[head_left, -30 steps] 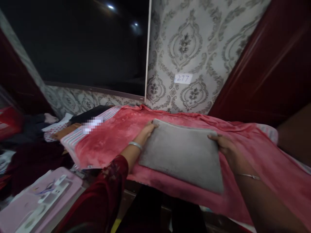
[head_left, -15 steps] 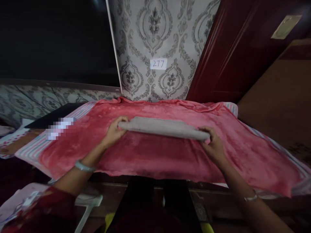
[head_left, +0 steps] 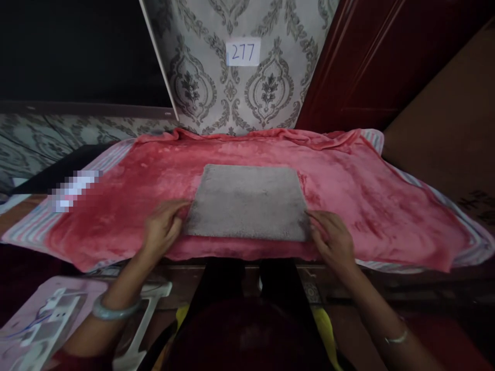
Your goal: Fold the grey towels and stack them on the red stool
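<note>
A grey folded cloth lies flat on a pink fleece blanket that covers the table. My left hand rests at the cloth's near left corner, fingers curled on its edge. At the near right corner my right hand holds the edge the same way, fingers bent. Both wrists carry bangles.
A patterned wall with a paper tag reading 277 stands behind the table. A dark red door is at the right. A pink and white object sits at the lower left. Dark items lie beyond the blanket's left end.
The grey cloth was held up off the blanket, seen edge-on half a second ago; now it lies flat and my hands have come toward me to its near corners.
</note>
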A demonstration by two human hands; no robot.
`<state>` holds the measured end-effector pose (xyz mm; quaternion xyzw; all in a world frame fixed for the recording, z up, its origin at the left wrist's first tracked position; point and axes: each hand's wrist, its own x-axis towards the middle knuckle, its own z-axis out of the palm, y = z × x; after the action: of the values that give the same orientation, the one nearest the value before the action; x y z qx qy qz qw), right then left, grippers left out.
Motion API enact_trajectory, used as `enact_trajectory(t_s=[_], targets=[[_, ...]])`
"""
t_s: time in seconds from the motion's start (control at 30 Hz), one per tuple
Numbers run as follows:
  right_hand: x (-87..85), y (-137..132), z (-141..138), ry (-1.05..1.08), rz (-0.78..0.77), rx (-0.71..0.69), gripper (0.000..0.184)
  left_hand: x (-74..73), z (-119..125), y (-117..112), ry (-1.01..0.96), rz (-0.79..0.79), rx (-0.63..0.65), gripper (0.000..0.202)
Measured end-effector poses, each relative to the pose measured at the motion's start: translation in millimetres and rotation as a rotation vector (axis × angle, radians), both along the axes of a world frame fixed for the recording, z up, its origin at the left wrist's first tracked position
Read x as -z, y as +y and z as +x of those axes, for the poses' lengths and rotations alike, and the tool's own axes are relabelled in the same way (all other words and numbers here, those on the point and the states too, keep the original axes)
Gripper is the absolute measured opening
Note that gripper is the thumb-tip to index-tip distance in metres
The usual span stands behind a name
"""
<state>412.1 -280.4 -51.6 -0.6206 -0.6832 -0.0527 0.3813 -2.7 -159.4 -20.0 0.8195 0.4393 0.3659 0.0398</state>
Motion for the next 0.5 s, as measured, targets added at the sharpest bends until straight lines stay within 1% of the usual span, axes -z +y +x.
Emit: enact_trajectory(t_s=[0.07,0.13,0.17,0.23,0.3,0.37,0.43,0.5], targets=[[-12.5,22,-27,-0.050,-0.081,-0.049,0.053,-12.7,31,5,0.096,0.032,-0.018,0.044],[-18.2,45,-55,-0.133,-0.167,-0.088,0.065,-17.0,65,7,0.210,0.015,-0.013,0.054],[-18.0,53,-67,-0.183,-0.214,-0.091,0.069,-15.2,80,6,0.269,-0.005,-0.006,0.059],[-12.7,64,-87,-0.279,-0.314,-0.071,0.071,-4.7,101,3,0.378,-0.064,0.000,0.064],[-4.2,66,-98,-0.343,-0.380,-0.047,0.068,10.1,112,0,0.463,-0.129,-0.006,0.063],[3.3,63,-103,-0.364,-0.379,-0.034,0.065,22.7,113,-4,0.496,-0.161,-0.014,0.061],[7.7,60,-102,-0.364,-0.344,-0.030,0.064,29.2,111,-5,0.488,-0.157,-0.014,0.060],[10.0,59,-98,-0.367,-0.331,-0.031,0.064,30.1,109,-5,0.470,-0.152,-0.013,0.060]])
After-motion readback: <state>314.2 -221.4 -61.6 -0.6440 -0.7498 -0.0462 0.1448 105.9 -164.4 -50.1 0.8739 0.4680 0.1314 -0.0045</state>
